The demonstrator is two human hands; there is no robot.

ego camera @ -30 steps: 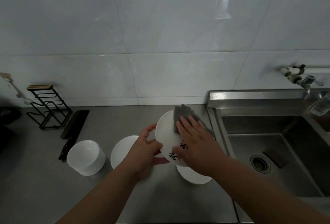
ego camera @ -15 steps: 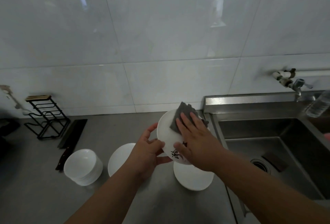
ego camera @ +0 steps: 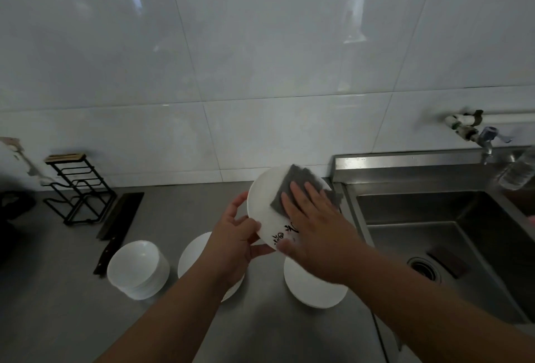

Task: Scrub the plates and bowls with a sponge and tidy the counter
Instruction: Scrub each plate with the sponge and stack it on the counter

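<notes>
I see a kitchen, though I cannot tell whether home or canteen: a stainless steel sink [ego camera: 405, 209] with a wall tap [ego camera: 486, 138], a grey counter [ego camera: 58, 319] under white wall tiles [ego camera: 260, 44], stacked white bowls [ego camera: 137, 270], a knife [ego camera: 115, 229] and a black wire rack [ego camera: 78, 189].

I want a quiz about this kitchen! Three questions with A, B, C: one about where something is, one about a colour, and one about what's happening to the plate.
1. Where is the knife? A) in a drawer B) on the counter beside the black rack C) on the floor
2. What colour is the sponge? A) yellow B) pink C) grey
3. How is the plate with writing? A) held up by the left hand B) lying flat C) broken

Answers: 1 B, it lies by the rack's foot. 2 C, grey shows under the right hand. 3 A, the left hand grips its rim, tilted above the counter.
</notes>
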